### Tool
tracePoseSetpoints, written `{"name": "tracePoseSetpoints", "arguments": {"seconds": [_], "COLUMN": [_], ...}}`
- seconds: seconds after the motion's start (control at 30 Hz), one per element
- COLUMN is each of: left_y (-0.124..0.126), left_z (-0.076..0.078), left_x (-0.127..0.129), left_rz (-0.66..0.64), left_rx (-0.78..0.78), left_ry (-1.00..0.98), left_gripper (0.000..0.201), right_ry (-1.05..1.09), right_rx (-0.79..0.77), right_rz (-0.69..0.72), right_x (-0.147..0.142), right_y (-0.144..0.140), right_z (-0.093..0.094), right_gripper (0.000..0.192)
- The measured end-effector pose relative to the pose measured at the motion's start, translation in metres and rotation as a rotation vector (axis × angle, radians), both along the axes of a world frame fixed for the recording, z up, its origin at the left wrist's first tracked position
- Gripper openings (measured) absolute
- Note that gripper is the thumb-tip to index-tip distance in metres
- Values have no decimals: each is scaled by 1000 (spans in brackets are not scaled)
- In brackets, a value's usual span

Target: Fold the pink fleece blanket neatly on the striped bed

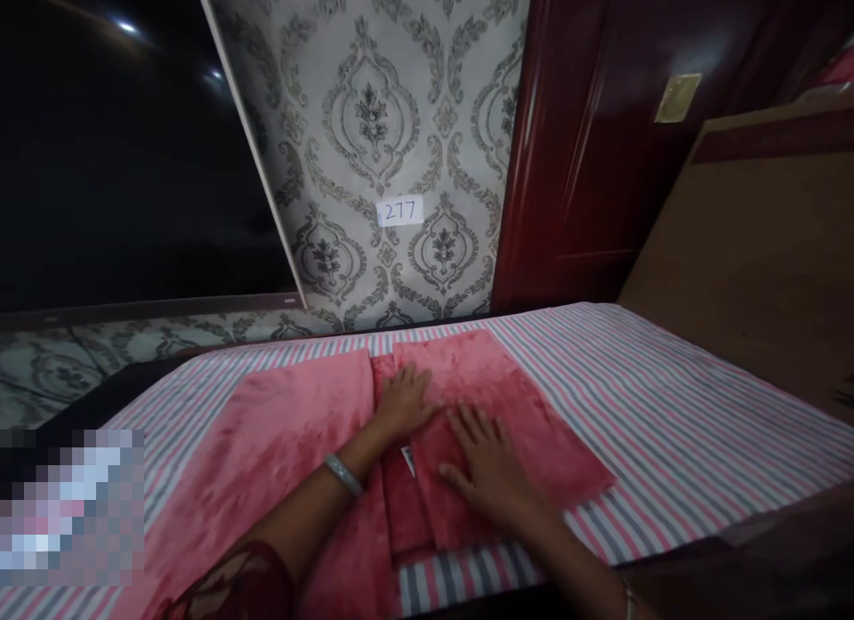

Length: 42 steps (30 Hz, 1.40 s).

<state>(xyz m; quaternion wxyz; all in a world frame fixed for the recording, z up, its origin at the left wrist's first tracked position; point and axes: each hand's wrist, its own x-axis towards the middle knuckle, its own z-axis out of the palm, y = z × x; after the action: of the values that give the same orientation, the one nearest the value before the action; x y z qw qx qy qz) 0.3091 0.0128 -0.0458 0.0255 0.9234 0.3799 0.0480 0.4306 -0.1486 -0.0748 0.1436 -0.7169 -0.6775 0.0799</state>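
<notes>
We press our left hand and right hand, fingers spread flat and gripping nothing, on the folded pink plush towel; it lies on the striped bed sheet.

Both hands flat on folded pink towel on striped bed. Left hand presses near the fold, right hand just beside it. Bracelet on left wrist. Patterned wall behind, label 277.

Sheer dark-red patterned sleeve on the left arm, silver bangle at its wrist.
</notes>
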Motion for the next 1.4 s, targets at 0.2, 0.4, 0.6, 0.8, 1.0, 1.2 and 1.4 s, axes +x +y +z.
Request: {"name": "tracePoseSetpoints", "arguments": {"seconds": [0.2,0.4,0.6,0.8,1.0,1.2,1.4], "left_y": [43,54,72,72,69,85,84], "left_z": [-1,9,49,28,1,19,-8], "left_x": [8,4,-61,-111,-98,-84,-75], "left_rz": [87,75,189,392,414,393,330], "left_rx": [-86,-167,-71,-61,-76,-126,-140], "left_ry": [4,-13,-122,-43,100,63,-46], "left_gripper": [74,70,58,65,70,71,70], "right_ry": [-1,-53,-24,115,188,219,230], "right_rx": [51,97,72,218,1,-14,-73], "right_rz": [55,62,49,357,514,464,478], "right_x": [-22,-20,-24,-82,-114,-114,-117], "right_y": [-16,-15,-17,-26,-34,-38,-38], "right_z": [-10,-17,-5,29,-3,-13,-6], "right_gripper": [68,65,62,69,74,73,77]}}
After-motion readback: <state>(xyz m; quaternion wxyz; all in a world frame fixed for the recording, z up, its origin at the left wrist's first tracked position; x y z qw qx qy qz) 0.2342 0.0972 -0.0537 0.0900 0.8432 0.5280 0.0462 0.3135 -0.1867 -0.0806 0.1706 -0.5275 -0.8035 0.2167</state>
